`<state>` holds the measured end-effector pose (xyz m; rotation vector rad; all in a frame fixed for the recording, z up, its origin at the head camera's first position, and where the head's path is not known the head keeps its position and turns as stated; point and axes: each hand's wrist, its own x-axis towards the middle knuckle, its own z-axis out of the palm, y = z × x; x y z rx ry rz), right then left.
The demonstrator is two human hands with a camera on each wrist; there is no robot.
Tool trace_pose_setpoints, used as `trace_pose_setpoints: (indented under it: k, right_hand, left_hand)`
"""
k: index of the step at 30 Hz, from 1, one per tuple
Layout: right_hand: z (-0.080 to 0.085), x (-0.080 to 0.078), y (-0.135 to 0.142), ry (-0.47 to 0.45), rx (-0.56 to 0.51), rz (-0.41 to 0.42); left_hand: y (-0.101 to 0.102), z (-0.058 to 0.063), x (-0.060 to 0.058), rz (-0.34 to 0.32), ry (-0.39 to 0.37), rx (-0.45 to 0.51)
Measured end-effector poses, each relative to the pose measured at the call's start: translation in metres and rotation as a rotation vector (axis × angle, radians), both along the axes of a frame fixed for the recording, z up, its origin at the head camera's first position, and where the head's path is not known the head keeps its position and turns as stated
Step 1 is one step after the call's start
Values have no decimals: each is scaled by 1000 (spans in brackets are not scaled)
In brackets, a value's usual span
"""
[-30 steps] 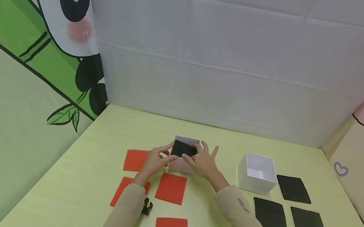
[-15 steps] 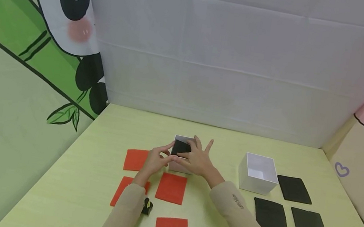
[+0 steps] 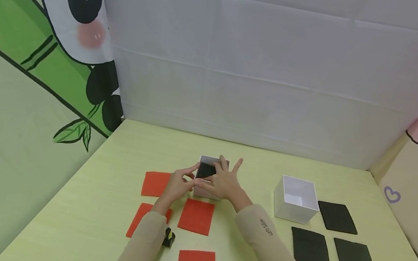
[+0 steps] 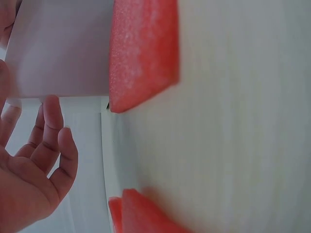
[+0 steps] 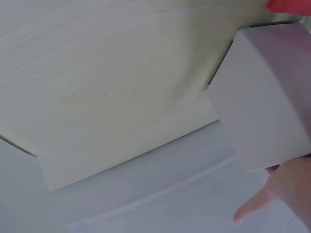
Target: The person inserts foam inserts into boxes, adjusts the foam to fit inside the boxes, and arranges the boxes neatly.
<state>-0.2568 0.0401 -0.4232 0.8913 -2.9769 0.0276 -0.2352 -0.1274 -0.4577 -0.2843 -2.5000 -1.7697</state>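
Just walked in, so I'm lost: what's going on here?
A person's left hand is at the left side of a white box. The right hand, spread out, is over its opening, apparently touching a black piece inside. A second white box stands to the right, near flat black pieces; flat red pieces lie left of and in front of the first box.

In the head view, matt, pale, wood-like grain is presented by the tabletop (image 3: pixel 236 257) at 6 o'clock. Smooth, low-sheen walls are noted on the white box (image 5: pixel 257 102) at 6 and the second box (image 3: pixel 291 207) at 4; whether plastic or coated card cannot be determined. Matt, cloth-like faces are recorded on the finely rough red sheets (image 3: pixel 196 217) at 6 to 7 and the black sheets (image 3: pixel 311 249) at 4 to 5. Creased matt cloth is observed in the backdrop (image 3: pixel 272 68) at 12.
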Motion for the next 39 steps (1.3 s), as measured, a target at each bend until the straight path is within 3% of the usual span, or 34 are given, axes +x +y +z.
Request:
trace_pose_setpoints:
  k: [12,19,25,39]
  right_hand:
    - [0,3,8,36,-115,28]
    - [-4,5,22,70,-317,86]
    - [-1,8,28,58,-455,122]
    - [3,16,42,-20,-555,62]
  left_hand:
    - [0,1,1,11,-29,-7]
    - [1,1,1,5,2,-23]
    - [1,1,1,23,53,-98]
    - [0,9,2,13,35,-104]
